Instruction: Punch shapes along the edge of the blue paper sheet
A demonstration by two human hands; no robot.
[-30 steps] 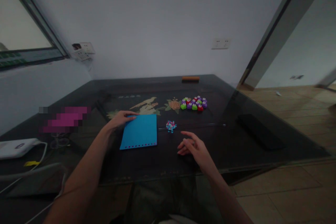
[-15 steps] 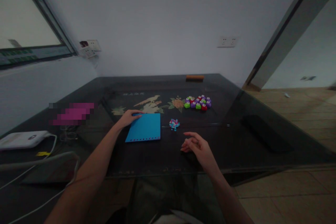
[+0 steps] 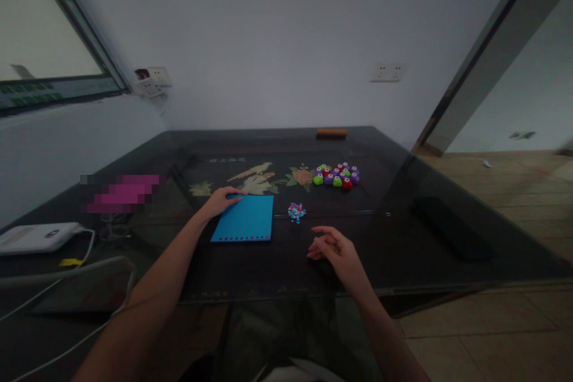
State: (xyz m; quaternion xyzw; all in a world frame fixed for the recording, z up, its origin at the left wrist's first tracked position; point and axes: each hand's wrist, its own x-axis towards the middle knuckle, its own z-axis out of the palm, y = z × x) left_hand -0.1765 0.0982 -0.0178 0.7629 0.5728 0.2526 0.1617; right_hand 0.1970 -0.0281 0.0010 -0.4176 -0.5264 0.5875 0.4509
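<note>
A blue sheet (image 3: 246,221) with a row of small dark holes along its near edge lies flat on the dark table. My left hand (image 3: 222,200) grips its far left corner, the fingers along the far edge and the thumb on top. Just right of the sheet is a small heap of pink, white and blue bits (image 3: 296,212), too small to name. My right hand (image 3: 331,246) rests on the table nearer to me than the heap, touching neither. Its index finger is stretched out and the other fingers are loosely curled, with nothing visible in them.
Several green, purple and red toy pieces with eye-like tops (image 3: 336,175) are clustered beyond my right hand. Farther back lies a brown bar (image 3: 332,132). A dark flat object (image 3: 450,230) is at the right. On the left are a white device (image 3: 40,239), its cables and a blurred pink item (image 3: 125,191).
The near edge of the blue sheet has shifted slightly to the left, with my left hand still at its corner. My right hand looks the same.
</note>
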